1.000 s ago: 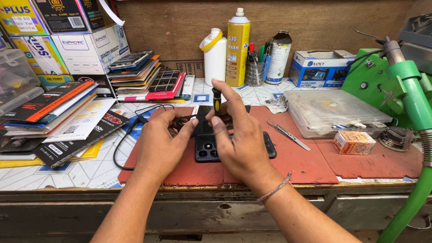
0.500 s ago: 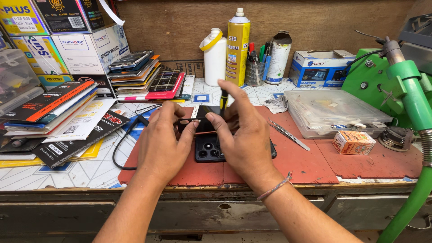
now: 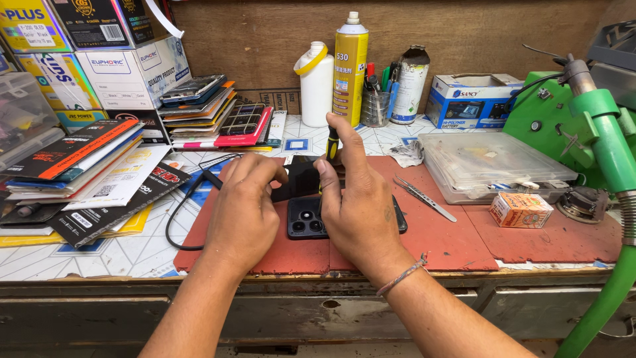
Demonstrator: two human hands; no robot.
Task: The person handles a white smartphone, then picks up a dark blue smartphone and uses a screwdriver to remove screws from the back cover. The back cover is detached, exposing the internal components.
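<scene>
While on matte red mat: glossy black phone, both hands gripping.

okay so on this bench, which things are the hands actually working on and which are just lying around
In hand:
black phone, camera side up on the red mat
screwdriver in the right hand
left hand steadying the phone

Lying about:
tweezers
spray can
white bottle
clear plastic box
small orange box

Bare forearms; thin wrist bracelet
</scene>
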